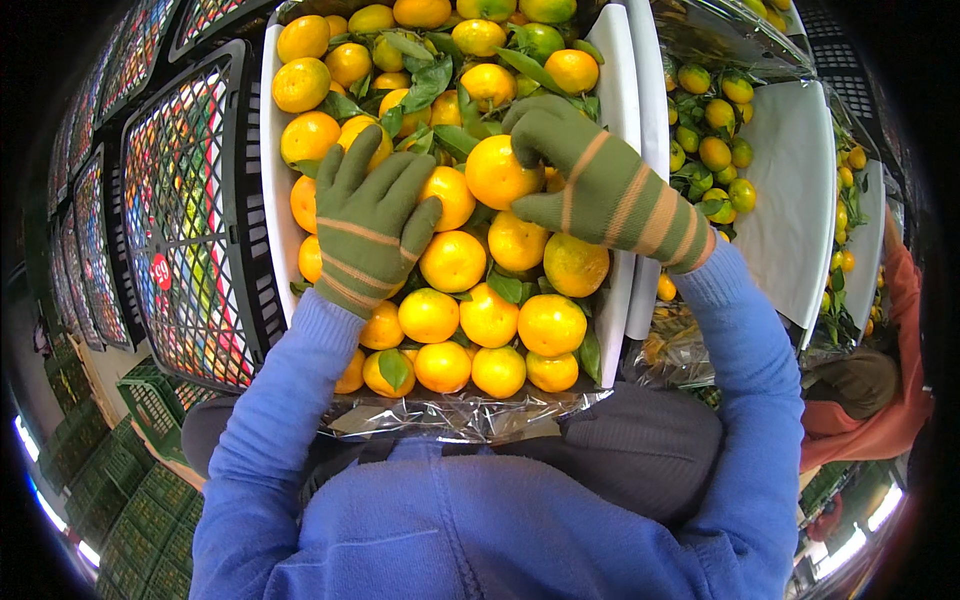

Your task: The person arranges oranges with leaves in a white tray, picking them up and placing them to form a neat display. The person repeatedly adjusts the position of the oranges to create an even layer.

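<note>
Orange mandarins, some tinged green, lie among green leaves in a white-lined box (625, 82). My left hand (375, 217), in a green knit glove with tan stripes, rests palm down on the fruit at the left, its fingers spread. My right hand (600, 176), gloved alike, has its thumb and curled fingers around the right side of a large mandarin (501, 172) above the middle of the box. Near the body, mandarins (444, 367) sit in fairly even rows; farther off they lie looser with more leaves. What is under my left palm is hidden.
Black plastic crates (187, 217) with printed contents stand at the left. Right of the box are more white-lined boxes (787, 180) of small leafy citrus. Clear plastic film (465, 420) hangs at the near edge. A co-worker's salmon sleeve (862, 439) is at the far right; green crates (154, 405) stand lower left.
</note>
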`<state>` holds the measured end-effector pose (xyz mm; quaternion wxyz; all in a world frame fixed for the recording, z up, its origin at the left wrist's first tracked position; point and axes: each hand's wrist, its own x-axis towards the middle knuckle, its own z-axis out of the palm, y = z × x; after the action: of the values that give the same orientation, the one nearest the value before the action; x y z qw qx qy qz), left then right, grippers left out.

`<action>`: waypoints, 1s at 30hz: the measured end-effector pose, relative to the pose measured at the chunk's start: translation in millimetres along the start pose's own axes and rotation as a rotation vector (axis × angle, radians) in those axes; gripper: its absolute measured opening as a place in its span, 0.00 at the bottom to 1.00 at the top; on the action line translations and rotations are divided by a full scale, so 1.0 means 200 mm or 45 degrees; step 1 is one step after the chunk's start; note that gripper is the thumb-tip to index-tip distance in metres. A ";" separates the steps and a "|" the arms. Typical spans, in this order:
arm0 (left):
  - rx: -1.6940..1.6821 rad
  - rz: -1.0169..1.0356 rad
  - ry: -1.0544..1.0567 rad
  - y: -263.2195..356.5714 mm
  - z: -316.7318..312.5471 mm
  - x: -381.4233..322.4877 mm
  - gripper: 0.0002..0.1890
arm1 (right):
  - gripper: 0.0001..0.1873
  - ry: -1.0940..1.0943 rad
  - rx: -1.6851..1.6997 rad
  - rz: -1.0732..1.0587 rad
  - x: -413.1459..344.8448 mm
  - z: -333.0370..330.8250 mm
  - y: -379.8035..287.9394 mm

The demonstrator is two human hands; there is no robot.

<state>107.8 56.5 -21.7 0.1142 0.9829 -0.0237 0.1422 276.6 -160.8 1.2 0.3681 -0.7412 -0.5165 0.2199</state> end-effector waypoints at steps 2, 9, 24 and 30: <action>0.002 0.007 -0.001 -0.01 0.00 0.00 0.20 | 0.28 0.036 0.069 -0.004 0.00 0.01 -0.02; 0.008 0.034 -0.033 0.01 -0.03 0.04 0.20 | 0.42 -0.143 -0.089 0.129 -0.03 -0.01 0.02; -0.046 0.317 -0.491 0.42 -0.04 0.17 0.21 | 0.30 0.042 0.163 0.170 0.00 -0.05 0.06; -0.179 0.409 -0.292 0.40 0.02 0.09 0.13 | 0.30 -0.058 0.110 0.153 0.00 -0.02 0.08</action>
<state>119.6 -22.1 -2.0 0.1548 0.9659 -0.2028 0.0438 289.2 -165.4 -9.4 0.3742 -0.7491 -0.4693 0.2805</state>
